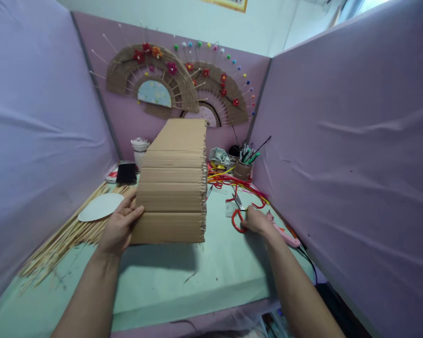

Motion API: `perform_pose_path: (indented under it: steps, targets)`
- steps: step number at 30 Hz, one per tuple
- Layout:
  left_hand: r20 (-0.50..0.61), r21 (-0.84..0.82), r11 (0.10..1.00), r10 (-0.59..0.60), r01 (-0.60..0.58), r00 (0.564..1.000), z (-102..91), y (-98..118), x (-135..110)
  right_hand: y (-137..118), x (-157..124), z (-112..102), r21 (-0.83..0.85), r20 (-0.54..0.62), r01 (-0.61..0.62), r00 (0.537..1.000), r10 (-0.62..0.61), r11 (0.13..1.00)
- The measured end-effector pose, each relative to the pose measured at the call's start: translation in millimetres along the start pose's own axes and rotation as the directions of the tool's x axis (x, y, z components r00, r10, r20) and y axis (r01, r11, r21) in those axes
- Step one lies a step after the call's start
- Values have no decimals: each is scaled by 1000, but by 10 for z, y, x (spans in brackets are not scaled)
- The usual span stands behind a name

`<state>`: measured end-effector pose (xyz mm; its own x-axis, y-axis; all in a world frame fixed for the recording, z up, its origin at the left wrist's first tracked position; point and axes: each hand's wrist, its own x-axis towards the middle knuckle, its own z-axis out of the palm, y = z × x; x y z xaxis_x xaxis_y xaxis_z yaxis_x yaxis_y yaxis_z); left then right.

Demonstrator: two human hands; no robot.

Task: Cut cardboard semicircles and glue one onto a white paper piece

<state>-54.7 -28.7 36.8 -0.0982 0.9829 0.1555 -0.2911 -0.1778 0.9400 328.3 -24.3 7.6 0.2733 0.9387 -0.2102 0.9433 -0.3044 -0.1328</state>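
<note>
Carries everything: a pale green cloth-covered bench (215, 272). Upright on it, a large sheet of brown corrugated cardboard (172, 188), bent in shallow steps, with its lower edge on or just above the bench top (hard to tell which). Clamped at the lower left edge by the left hand (121, 225), thumb across the front face, fingers tucked behind. Further left, a long spread of pale bamboo sticks (66, 234) with a white paper half-disc (100, 206) lying on top.

Right of the sheet and apart from it, the right hand (255, 219), fingers curled down over the loops of the red-handled scissors (237, 216), which lie flat on the bench; gripped or only touched, cannot tell.

Looks like the tool-fetching step, with the cardboard steadied and the scissors under the fingers. Calls next for fingers through the loops, a lift clear of the red and yellow wires (239, 185) beside the blades, and a steady hold on the sheet.
</note>
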Motion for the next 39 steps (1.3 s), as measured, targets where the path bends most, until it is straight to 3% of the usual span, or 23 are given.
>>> perform_pose_path:
  steps: [9,14,18,22,26,31,35,39]
  targets:
    - [36,-13,999,42,-42,998,49,-55,-97,-25,-60,82,54,17,-74,997,73,996]
    - [44,-21,999,48,-47,998,48,-87,-96,100,-268,121,213,31,-76,997,71,974]
    - [31,-18,998,56,-56,998,49,-101,-91,93,-364,129,226,-11,-77,997,82,971]
    - [32,18,998,52,-53,998,51,-108,-86,87,-324,104,363,-91,-92,987,133,927]
    - [36,36,997,63,-64,997,49,-123,-70,98,-248,55,575,-46,-117,984,174,810]
    - [60,64,995,67,-71,996,65,-125,-78,56,-190,-73,832,175,-175,983,50,526]
    - [50,96,994,52,-57,997,78,-119,-89,0,-189,-149,912,292,-260,955,-58,316]
    - [44,102,994,39,-44,998,83,-120,-80,-61,-256,-137,941,308,-284,943,-123,183]
